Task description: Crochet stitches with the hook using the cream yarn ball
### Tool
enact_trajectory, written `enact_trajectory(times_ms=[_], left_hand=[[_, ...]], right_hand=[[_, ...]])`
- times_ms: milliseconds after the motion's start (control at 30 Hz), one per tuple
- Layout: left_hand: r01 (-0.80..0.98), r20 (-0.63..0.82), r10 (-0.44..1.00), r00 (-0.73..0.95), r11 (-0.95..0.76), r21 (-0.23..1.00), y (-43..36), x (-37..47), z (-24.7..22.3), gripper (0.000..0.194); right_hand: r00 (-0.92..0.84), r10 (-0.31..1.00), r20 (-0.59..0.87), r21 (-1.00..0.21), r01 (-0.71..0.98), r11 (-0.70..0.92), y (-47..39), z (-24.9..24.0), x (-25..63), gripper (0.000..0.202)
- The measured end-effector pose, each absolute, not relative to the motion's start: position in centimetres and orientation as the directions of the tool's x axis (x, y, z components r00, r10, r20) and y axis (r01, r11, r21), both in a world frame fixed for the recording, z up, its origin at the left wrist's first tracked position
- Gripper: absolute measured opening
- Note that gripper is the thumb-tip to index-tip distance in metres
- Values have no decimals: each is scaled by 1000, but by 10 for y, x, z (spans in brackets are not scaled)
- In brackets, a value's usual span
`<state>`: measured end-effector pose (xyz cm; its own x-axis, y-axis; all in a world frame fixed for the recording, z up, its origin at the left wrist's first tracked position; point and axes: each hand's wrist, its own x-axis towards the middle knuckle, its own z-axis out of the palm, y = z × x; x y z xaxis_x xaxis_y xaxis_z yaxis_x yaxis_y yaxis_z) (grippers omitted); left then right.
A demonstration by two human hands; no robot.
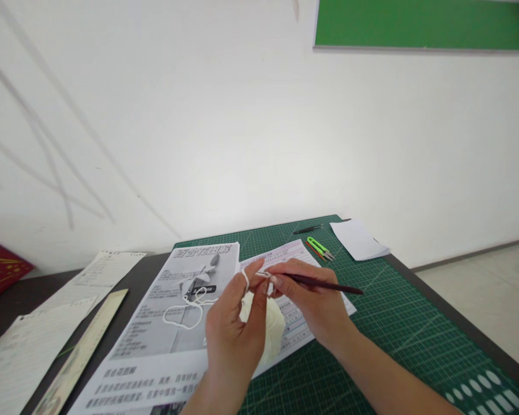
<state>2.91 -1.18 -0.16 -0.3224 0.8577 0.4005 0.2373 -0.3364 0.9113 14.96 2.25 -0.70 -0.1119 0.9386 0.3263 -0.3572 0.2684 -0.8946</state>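
Green board (424,24) on a white wall (242,132), red patterned panel (2,271) at left, ruler (82,351) beside loose sheets (26,357)

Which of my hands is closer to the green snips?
Right. Your right hand is below the green snips in the picture; your left hand is farther left and lower.

Single head-worn view, looking forward and down from the near side of the tabletop (43,282), wall (242,127) across the upper half, tabletop's far edge against it, right edge slanting toward lower right, left hand (237,323) and right hand (313,294) close.
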Motion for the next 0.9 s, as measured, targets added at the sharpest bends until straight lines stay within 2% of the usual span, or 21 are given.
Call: enact_trajectory(times_ms=[133, 233, 667, 767, 900], left_hand=[[-168, 213, 962, -173, -242, 956, -5, 18, 6, 35], [-323, 171, 972, -159, -215, 922, -5, 17, 13, 41], [-421, 161, 963, -216, -241, 874, -4, 14, 17, 67], [-406, 109, 941, -321, -241, 881, 1, 8, 16, 55], [-339, 65, 893, -446, -235, 911, 18, -18, 18, 24]], right_hand=[[-139, 948, 287, -867, -457, 196, 26, -8, 151, 9], [-147, 943, 300, -849, -493, 193, 25, -9, 151, 9], [-94, 929, 358, -829, -491, 269, 20, -6, 151, 11], [-68, 934, 351, -841, -461, 282, 20, -5, 152, 11], [-37, 937, 348, -879, -361, 312, 21, -3, 154, 11]])
